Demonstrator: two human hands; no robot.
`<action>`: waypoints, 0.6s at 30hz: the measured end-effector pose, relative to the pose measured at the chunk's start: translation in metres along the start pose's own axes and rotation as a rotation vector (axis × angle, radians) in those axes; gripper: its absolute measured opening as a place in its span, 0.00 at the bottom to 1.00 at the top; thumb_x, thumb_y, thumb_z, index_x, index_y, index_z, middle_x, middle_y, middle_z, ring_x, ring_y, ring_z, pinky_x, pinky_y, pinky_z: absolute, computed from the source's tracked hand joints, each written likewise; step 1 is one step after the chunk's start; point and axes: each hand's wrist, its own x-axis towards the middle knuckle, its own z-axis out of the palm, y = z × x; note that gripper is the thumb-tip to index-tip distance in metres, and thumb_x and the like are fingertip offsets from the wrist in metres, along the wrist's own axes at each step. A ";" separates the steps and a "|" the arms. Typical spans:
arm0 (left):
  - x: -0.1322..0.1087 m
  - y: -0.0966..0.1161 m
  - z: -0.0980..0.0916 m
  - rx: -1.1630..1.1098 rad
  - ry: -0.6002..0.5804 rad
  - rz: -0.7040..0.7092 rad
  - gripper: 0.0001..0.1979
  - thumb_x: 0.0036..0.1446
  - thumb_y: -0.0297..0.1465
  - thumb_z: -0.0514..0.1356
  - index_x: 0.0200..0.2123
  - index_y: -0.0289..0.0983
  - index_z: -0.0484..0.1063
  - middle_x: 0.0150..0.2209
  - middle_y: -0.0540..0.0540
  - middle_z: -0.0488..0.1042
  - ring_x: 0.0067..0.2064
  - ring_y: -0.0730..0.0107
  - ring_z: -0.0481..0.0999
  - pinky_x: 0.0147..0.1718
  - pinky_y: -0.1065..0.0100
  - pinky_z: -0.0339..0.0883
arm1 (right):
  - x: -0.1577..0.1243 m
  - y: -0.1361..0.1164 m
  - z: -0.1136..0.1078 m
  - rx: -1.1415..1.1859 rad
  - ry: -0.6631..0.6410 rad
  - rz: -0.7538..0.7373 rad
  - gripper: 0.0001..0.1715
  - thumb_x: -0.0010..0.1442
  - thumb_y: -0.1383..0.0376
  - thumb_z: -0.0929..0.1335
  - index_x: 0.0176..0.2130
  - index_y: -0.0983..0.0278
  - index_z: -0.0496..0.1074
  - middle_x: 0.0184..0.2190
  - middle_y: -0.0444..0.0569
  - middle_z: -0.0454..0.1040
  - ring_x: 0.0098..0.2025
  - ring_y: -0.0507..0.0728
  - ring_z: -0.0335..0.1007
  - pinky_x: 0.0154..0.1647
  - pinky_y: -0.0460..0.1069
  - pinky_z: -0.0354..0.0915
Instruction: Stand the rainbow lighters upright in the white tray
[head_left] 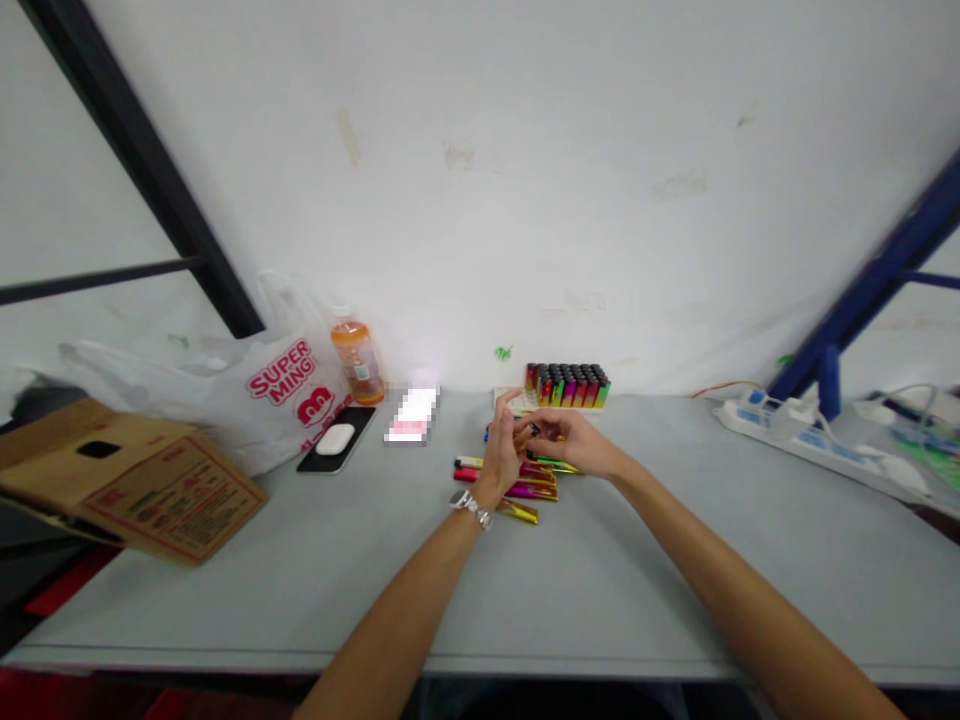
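Note:
My left hand and my right hand meet above the grey table, fingers pinched together around a small dark item, apparently a lighter; it is mostly hidden. A metal watch sits on my left wrist. Under my hands lie several shiny coloured lighters in red, yellow and gold. Behind them stands a tray of upright coloured lighters against the wall.
A white "SUPER MING" plastic bag and an orange drink bottle stand at back left. A phone with a white case on it lies nearby. A cardboard box overhangs the left edge. A white power strip lies at right.

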 end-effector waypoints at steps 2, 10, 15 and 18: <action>0.001 0.000 -0.001 -0.090 -0.072 -0.025 0.37 0.60 0.59 0.37 0.60 0.40 0.57 0.22 0.54 0.63 0.15 0.77 0.56 0.14 0.74 0.50 | 0.002 -0.007 -0.007 -0.051 -0.041 -0.002 0.14 0.56 0.59 0.70 0.41 0.62 0.79 0.29 0.45 0.78 0.27 0.52 0.67 0.29 0.47 0.63; 0.009 0.004 -0.009 0.026 0.063 0.039 0.32 0.65 0.54 0.39 0.55 0.37 0.64 0.27 0.48 0.72 0.25 0.70 0.71 0.20 0.72 0.61 | 0.029 -0.020 -0.029 -0.279 0.044 -0.028 0.16 0.56 0.54 0.70 0.35 0.65 0.77 0.25 0.45 0.75 0.26 0.52 0.66 0.26 0.46 0.59; 0.021 0.006 -0.023 0.239 0.225 0.081 0.23 0.67 0.47 0.44 0.46 0.37 0.70 0.32 0.47 0.75 0.29 0.70 0.73 0.28 0.70 0.66 | 0.062 -0.008 -0.046 -0.477 0.115 -0.028 0.22 0.60 0.49 0.67 0.29 0.65 0.75 0.21 0.45 0.73 0.23 0.51 0.63 0.25 0.46 0.55; 0.029 0.001 -0.032 0.357 0.244 0.115 0.20 0.66 0.44 0.48 0.41 0.37 0.73 0.35 0.45 0.76 0.36 0.66 0.75 0.35 0.68 0.67 | 0.084 -0.001 -0.055 -0.660 0.095 -0.029 0.21 0.61 0.51 0.67 0.30 0.65 0.76 0.22 0.46 0.75 0.24 0.52 0.64 0.27 0.47 0.56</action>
